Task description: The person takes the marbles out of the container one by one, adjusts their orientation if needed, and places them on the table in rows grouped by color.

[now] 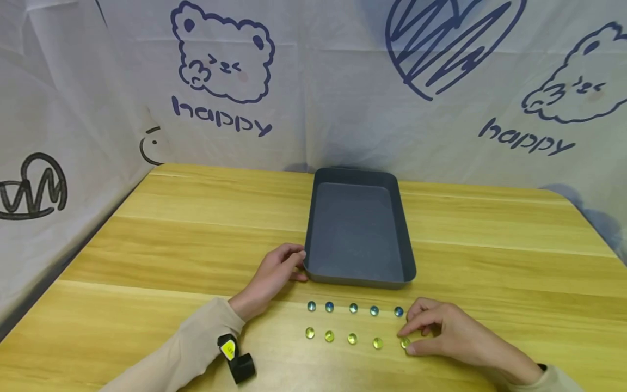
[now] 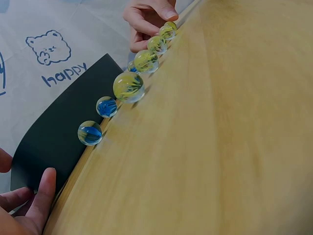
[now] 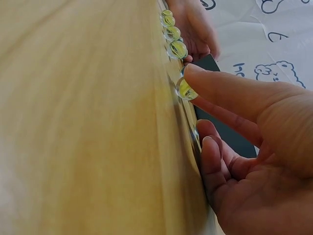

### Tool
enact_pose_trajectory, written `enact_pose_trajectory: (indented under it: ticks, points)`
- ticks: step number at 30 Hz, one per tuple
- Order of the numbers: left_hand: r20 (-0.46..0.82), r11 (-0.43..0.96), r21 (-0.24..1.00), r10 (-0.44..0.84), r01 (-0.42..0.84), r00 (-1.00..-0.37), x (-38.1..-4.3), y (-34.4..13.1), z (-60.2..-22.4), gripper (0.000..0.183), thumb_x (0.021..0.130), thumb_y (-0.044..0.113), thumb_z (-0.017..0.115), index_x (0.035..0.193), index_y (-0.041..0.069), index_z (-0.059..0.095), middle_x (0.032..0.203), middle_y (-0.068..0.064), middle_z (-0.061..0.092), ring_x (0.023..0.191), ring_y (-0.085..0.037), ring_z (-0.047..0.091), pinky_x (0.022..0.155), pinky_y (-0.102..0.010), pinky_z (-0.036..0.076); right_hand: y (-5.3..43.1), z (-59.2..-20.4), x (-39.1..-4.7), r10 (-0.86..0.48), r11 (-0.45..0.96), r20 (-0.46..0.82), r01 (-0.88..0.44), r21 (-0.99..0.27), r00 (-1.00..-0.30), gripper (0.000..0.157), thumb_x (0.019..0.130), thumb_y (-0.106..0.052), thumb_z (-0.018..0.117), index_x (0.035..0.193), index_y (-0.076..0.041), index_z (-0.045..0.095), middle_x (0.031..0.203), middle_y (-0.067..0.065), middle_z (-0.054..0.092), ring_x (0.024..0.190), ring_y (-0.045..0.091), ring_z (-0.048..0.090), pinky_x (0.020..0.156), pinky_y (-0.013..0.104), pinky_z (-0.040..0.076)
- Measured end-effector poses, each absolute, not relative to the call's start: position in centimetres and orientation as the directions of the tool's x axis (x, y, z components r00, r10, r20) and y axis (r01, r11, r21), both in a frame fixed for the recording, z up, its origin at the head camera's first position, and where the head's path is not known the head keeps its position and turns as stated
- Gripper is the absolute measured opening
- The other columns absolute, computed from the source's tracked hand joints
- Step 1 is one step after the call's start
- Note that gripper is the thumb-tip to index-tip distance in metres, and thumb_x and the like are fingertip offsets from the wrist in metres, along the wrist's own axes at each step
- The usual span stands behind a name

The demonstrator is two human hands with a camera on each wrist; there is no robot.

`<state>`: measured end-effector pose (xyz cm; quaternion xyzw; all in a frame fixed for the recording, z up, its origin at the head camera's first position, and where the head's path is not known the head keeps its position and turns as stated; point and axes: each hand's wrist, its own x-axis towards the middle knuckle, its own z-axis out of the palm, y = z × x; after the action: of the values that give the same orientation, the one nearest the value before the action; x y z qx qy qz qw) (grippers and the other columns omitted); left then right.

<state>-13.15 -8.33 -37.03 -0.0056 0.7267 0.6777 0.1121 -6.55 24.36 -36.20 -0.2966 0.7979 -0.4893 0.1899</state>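
Observation:
In the head view, glass marbles lie in two rows on the table: several blue marbles [image 1: 353, 308] and, closer to me, several yellow marbles [image 1: 352, 338]. My right hand [image 1: 453, 335] pinches the rightmost yellow marble [image 1: 405, 342] between thumb and index finger. The right wrist view shows that yellow marble [image 3: 186, 90] under the thumb tip, low at the table. Beyond the rows stands a dark grey rectangular tray [image 1: 355, 231]. My left hand [image 1: 271, 277] touches the tray's near left corner with its fingertips; its fingers look relaxed.
The wooden table [image 1: 196, 245] reaches to a white cloth [image 1: 338, 109] with drawings that hangs behind and at the left. A black device [image 1: 237, 359] is strapped on the left wrist.

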Motion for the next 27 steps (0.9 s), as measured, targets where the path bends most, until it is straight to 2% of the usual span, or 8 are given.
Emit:
enact_pose_trajectory:
  ticks: [27]
  points:
    - [-0.165, 0.082, 0.985, 0.144, -0.154, -0.976, -13.22, -8.37, -37.15, 0.031, 0.099, 0.010, 0.050, 0.123, -0.010, 0.055, 0.102, -0.020, 0.059, 0.080, -0.020, 0.062, 0.072, -0.032, 0.058, 24.31, -36.11, -6.55, -0.656, 0.347, -0.003, -0.299, -0.889, -0.755, 0.015, 0.083, -0.015, 0.076, 0.096, -0.008, 0.078, 0.089, -0.002, 0.057, 0.074, 0.013, 0.051, 0.062, 0.022, 0.049]
